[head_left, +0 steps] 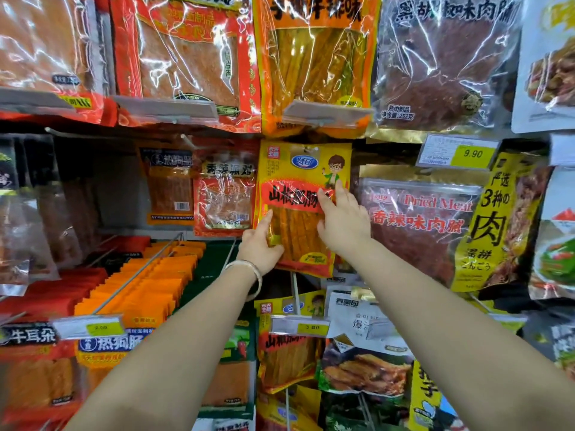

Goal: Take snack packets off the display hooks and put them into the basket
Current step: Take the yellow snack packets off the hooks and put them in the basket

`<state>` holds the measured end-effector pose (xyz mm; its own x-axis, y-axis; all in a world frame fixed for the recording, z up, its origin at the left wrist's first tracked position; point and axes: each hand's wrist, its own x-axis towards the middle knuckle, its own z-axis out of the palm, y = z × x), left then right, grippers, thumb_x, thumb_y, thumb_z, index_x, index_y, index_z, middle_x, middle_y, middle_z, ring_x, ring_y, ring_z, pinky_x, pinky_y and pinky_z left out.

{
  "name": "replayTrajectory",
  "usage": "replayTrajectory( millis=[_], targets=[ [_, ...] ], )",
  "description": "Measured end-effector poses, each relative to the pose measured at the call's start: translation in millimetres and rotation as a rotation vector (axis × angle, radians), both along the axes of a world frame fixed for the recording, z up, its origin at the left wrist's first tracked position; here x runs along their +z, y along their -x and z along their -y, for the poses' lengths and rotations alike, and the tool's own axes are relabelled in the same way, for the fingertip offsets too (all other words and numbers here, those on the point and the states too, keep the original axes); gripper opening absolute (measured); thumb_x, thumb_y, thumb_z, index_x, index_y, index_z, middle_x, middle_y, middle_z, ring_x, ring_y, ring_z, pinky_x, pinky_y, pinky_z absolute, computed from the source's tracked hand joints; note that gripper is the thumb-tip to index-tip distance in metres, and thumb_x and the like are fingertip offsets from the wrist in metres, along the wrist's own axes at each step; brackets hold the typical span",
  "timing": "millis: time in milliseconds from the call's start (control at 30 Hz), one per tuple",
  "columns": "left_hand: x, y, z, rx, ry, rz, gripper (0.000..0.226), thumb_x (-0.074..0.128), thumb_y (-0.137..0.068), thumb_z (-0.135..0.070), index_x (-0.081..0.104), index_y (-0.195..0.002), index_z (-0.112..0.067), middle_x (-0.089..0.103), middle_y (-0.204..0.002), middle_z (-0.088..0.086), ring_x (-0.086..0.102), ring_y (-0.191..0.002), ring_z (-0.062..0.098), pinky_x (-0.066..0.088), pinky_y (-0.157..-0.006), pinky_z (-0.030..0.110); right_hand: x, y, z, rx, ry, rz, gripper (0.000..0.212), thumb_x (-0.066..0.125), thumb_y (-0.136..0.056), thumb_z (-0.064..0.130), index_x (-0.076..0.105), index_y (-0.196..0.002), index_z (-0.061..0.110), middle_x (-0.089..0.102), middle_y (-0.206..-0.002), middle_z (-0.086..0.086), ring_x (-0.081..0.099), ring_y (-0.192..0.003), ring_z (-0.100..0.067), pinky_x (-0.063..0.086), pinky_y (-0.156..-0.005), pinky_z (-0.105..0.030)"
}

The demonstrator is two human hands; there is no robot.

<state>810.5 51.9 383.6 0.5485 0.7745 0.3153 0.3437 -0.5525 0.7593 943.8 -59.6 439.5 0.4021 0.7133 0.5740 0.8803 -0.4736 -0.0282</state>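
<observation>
So the left hand (259, 247) has its thumb hooked over the front of the yellow packet (298, 169) at the lower left corner, with the index finger lying straight up the left edge. That's a pinch on the edge. The right hand (342, 225) has its fingers (340, 191) laid fairly flat on the front by the right edge, over the red banner, thumb lower down. It's pressing, not wrapped round, as far as I can see. The packet hangs upright dead centre of the rack, top edge tucked right under the tag holder (326, 112) of the orange packet (314, 57) at 12 o'clock. The sides are tight: a red packet (224, 197) sits just beside it at 9 o'clock, and a dried meat bag (420, 219) is near it at 3 o'clock. At 6 o'clock there's a 3.80 price tag (298, 327) and a second yellow packet (289, 356). The only real open room is the dark green gap (214, 259) at 7 o'clock, beside the bracelet (249, 263) on the left wrist.
</observation>
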Motion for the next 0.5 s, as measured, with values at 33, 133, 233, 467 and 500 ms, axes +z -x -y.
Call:
replayTrajectory(
  millis=[33, 133, 233, 467, 500],
  targets=[
    [2, 3, 1, -0.022, 0.013, -0.003, 0.081, 0.058, -0.088, -0.022, 0.009, -0.147, -0.046, 0.031, -0.138, 0.013, 0.042, -0.089, 0.013, 0.035, -0.082, 0.023, 3, 4, 3, 0.033, -0.004, -0.068, 0.06, 0.048, -0.092, 0.025, 0.028, -0.148, 0.023, 0.005, -0.158, -0.015, 0.016, -0.143, -0.031, 0.029, -0.108, -0.046],
    [6, 22, 13, -0.044, -0.005, -0.027, 0.074, 0.059, -0.089, -0.023, 0.018, -0.15, -0.033, 0.027, -0.147, 0.013, 0.042, -0.12, 0.021, 0.033, -0.099, 0.027, -2, 18, 20, 0.114, -0.061, -0.187, 0.05, 0.05, -0.091, 0.029, 0.043, -0.141, 0.023, 0.033, -0.15, -0.012, 0.036, -0.134, -0.031, 0.039, -0.102, -0.045],
    [-3, 52, 34, -0.022, -0.101, 0.054, 0.051, 0.058, -0.09, -0.024, 0.043, -0.139, -0.021, 0.035, -0.141, 0.002, 0.035, -0.132, 0.019, 0.026, -0.109, 0.03, -25, 44, 47, 0.176, -0.151, -0.244, 0.035, 0.053, -0.09, 0.035, 0.059, -0.123, 0.026, 0.062, -0.119, -0.001, 0.057, -0.108, -0.024, 0.049, -0.087, -0.038],
    [-105, 156, 98, -0.219, 0.124, 0.16, 0.02, 0.059, -0.089, -0.01, 0.06, -0.094, -0.029, 0.061, -0.094, -0.015, 0.057, -0.078, -0.014, 0.043, -0.073, 0.005, -163, 125, 120, 0.194, -0.139, -0.566, 0.013, 0.06, -0.088, 0.034, 0.064, -0.098, 0.027, 0.059, -0.073, 0.013, 0.058, -0.07, -0.012, 0.043, -0.06, -0.029],
    [-130, 169, 104, -0.203, 0.185, 0.11, 0.02, 0.059, -0.09, -0.008, 0.061, -0.094, -0.027, 0.063, -0.092, -0.013, 0.057, -0.077, -0.011, 0.045, -0.076, 0.009, -191, 135, 131, 0.17, -0.084, -0.62, 0.015, 0.061, -0.088, 0.032, 0.064, -0.101, 0.026, 0.061, -0.075, 0.011, 0.059, -0.071, -0.014, 0.044, -0.062, -0.029]
  ],
)
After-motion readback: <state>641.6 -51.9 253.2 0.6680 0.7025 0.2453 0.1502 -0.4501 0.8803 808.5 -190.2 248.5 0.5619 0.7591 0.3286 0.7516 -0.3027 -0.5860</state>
